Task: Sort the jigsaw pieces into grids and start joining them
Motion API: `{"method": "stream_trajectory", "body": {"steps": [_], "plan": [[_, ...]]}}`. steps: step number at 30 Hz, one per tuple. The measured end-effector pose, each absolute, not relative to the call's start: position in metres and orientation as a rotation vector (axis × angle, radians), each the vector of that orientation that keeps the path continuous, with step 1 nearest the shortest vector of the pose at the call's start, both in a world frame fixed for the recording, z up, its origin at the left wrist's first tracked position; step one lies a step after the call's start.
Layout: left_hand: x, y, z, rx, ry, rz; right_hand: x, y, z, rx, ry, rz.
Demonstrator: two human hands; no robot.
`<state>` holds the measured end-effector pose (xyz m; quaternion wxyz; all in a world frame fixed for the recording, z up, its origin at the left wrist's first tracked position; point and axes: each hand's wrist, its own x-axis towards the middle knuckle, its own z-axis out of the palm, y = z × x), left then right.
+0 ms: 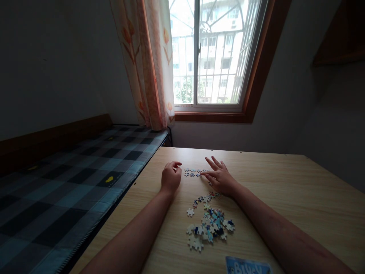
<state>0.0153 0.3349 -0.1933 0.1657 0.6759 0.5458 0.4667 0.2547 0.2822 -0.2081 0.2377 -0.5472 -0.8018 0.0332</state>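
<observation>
"Puzzle pieces (210, 236): where do they lie?"

"On the wooden table (299, 198), between the two forearms. Most are in a loose heap nearer the person, white, light blue and dark blue, some overlapping. A curved trail (205, 198) of smaller-looking ones runs beyond the heap, towards the right wrist, and a single pale piece (190, 212) lies just beside it."

"And past that?"

"Two short rows (192, 175), side by side, between the hands."

"What is the left hand (171, 177) doing?"

"It rests at the left end of the rows, near them, its fingers curled in and close together, one reaching a little towards the pieces. I can't tell whether anything is inside the curl."

"The right hand (219, 177)?"

"Its fingers are spread well apart over the right end of the rows. One tip comes right up to the lower row; whether it touches or hovers, I can't tell."

"Anything else about?"

"A blue packet (248, 266) with white lettering, cut off by the bottom edge of the view. To the left is a checked mattress (82, 179), and behind the table a flowered curtain (152, 64) hangs beside a bright window (216, 57)."
</observation>
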Motion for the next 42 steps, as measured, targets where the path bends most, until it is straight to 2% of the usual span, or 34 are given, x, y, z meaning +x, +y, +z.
{"method": "stream_trajectory", "body": {"steps": [18,28,42], "plan": [[0.014,0.337,-0.196,1.924,1.548,1.324,0.264,0.282,-0.206,-1.456,-2.06,0.13],[0.012,0.338,-0.196,1.919,1.558,1.319,0.281,0.266,-0.198,-1.423,-2.136,0.319],[0.014,0.339,-0.197,1.922,1.562,1.304,0.272,0.282,-0.213,-1.31,-2.07,0.034]]}}
